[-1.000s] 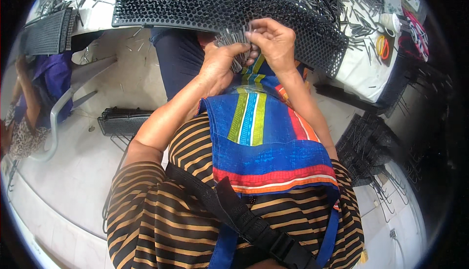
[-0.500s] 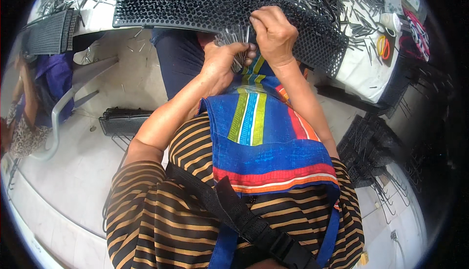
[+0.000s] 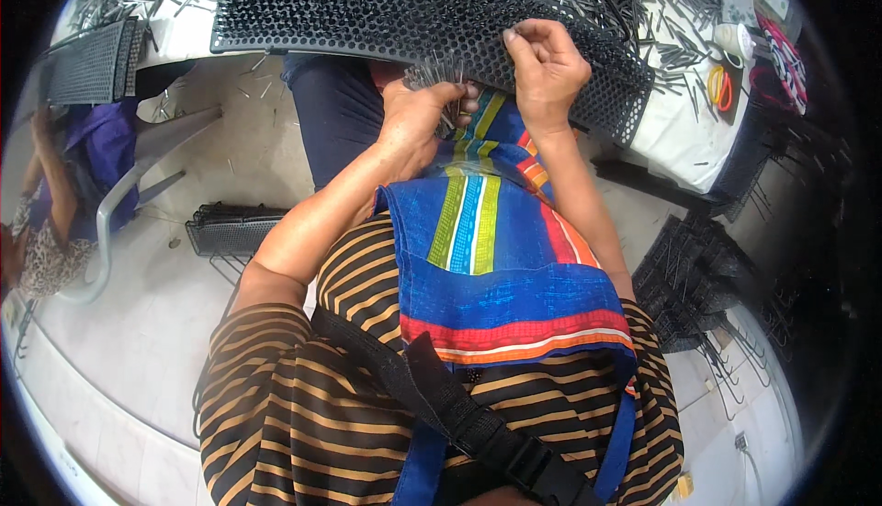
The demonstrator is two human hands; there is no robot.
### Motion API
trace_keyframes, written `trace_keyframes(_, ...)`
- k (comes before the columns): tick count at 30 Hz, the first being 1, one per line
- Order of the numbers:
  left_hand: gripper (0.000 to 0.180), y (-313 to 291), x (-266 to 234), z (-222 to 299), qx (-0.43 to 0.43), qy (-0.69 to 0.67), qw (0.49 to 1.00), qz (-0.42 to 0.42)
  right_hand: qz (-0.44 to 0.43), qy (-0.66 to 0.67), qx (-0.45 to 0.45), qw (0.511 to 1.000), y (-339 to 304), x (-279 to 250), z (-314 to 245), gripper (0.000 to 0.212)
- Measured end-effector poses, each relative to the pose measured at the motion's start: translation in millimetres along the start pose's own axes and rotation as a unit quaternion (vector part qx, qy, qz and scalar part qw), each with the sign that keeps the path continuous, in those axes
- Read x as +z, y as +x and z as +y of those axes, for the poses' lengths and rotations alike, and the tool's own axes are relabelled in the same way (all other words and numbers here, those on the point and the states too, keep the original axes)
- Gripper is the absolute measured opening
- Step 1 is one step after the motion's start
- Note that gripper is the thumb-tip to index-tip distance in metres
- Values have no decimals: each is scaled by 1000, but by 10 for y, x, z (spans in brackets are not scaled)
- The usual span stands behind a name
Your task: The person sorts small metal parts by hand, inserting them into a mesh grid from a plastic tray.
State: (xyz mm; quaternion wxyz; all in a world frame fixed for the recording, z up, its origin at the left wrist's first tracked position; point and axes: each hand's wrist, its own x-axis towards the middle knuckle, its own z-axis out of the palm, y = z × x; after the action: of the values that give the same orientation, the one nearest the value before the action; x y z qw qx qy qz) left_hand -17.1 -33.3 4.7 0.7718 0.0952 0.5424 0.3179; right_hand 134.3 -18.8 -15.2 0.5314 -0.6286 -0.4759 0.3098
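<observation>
My left hand point(image 3: 412, 122) is closed around a bundle of thin, dark and silvery pins point(image 3: 435, 73), their ends fanned out above the thumb. It sits just below the near edge of a long black perforated tray point(image 3: 611, 93). Short dark pieces stand in the tray's holes over its left and middle parts, while open holes show toward the right end. Over that right part is my right hand point(image 3: 555, 76), thumb and forefinger pinched together. Whatever the pinch holds, if anything, is too small to make out.
Loose pins point(image 3: 680, 10) lie heaped on the white table behind and right of the tray. Orange-handled scissors point(image 3: 720, 91) rest at the right. More perforated trays point(image 3: 92, 63) stand at the left, near another person's arm point(image 3: 57, 175). A black rack point(image 3: 689, 276) stands low right.
My right hand has moved to the right, away from the bundle and over the tray's holes. My left hand stays almost where it was, with the bundle of pins still in it.
</observation>
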Motion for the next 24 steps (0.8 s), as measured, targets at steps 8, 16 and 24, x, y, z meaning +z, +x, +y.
trace_keyframes(8, 10, 27, 20, -2, -16, -16, 1000, -8, 29, -136, -116, 983, 56, 63, -78, 9)
trace_keyframes(16, 11, 7, 33, 6, -21, -31, 999, -9, 0, -164, -175, 971, 81, 56, -68, 9)
trace_keyframes(24, 12, 10, 33, -1, -16, -45, 998, -36, -37, -296, -294, 908, -20, 19, -39, 10)
